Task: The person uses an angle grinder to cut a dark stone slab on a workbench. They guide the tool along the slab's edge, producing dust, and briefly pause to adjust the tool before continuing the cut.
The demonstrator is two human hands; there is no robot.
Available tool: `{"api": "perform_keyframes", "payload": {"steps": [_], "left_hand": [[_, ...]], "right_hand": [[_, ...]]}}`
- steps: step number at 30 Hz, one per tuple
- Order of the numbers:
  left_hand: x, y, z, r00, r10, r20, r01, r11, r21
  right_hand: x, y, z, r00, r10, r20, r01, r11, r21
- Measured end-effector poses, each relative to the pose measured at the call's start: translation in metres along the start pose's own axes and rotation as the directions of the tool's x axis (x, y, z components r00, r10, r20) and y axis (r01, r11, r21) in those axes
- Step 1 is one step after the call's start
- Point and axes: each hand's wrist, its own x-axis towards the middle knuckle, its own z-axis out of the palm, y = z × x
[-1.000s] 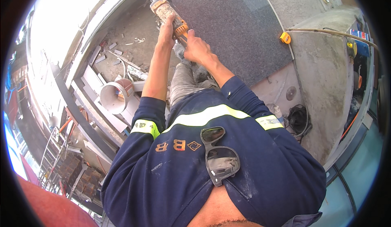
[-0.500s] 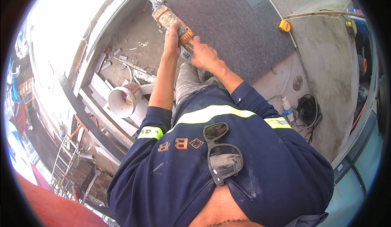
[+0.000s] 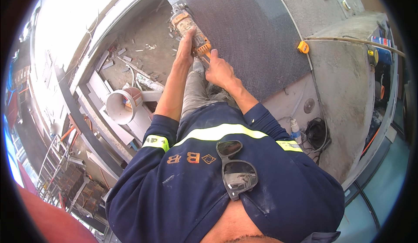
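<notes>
A dusty orange angle grinder point(image 3: 185, 23) extends away from me at the left edge of a dark grey slab point(image 3: 252, 42). My left hand point(image 3: 186, 47) is wrapped round its dust-caked body. Behind that, my right hand point(image 3: 220, 72) grips the orange rear handle, thumb on top. The grinder's head and guard lie over the slab's edge. I cannot make out how its disc meets the slab. A yellow-orange tape measure point(image 3: 303, 47) rests at the slab's right edge.
Left of my legs, a dirty white bucket point(image 3: 121, 108) lies tipped among boards and offcuts. On the right are a loose round disc point(image 3: 309, 106), a bottle point(image 3: 295, 129) and a black bundle with cable point(image 3: 317, 132). A metal ladder-like frame point(image 3: 48, 160) stands lower left.
The view has shifted, so the slab and tape measure appear lower and more of the concrete at upper right shows. Both hands keep their hold on the angle grinder, which has moved only slightly in the picture.
</notes>
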Motion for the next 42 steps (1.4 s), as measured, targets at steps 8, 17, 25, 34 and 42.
{"api": "perform_keyframes", "payload": {"steps": [8, 17, 25, 34, 42], "left_hand": [[0.023, 0.014, -0.005, 0.994, 0.098, -0.056, -0.097, 0.995, 0.019], [0.053, 0.027, -0.015, 0.989, 0.077, -0.123, -0.068, 0.995, 0.076], [0.012, 0.016, 0.000, 0.990, 0.083, -0.114, -0.077, 0.995, 0.057], [0.008, -0.004, 0.001, 0.981, 0.119, -0.152, -0.105, 0.990, 0.096], [0.050, 0.016, -0.009, 0.980, 0.118, -0.162, -0.107, 0.991, 0.076]], "right_hand": [[0.032, -0.017, -0.004, 0.997, 0.046, 0.063, -0.044, 0.998, -0.044], [0.058, -0.039, -0.011, 0.995, 0.077, 0.068, -0.070, 0.992, -0.101], [0.019, -0.037, -0.012, 0.997, 0.050, 0.062, -0.042, 0.992, -0.121], [0.007, -0.018, -0.005, 0.997, 0.039, 0.065, -0.032, 0.994, -0.101], [0.049, -0.021, -0.001, 0.999, -0.036, -0.004, 0.036, 0.996, -0.085]]}}
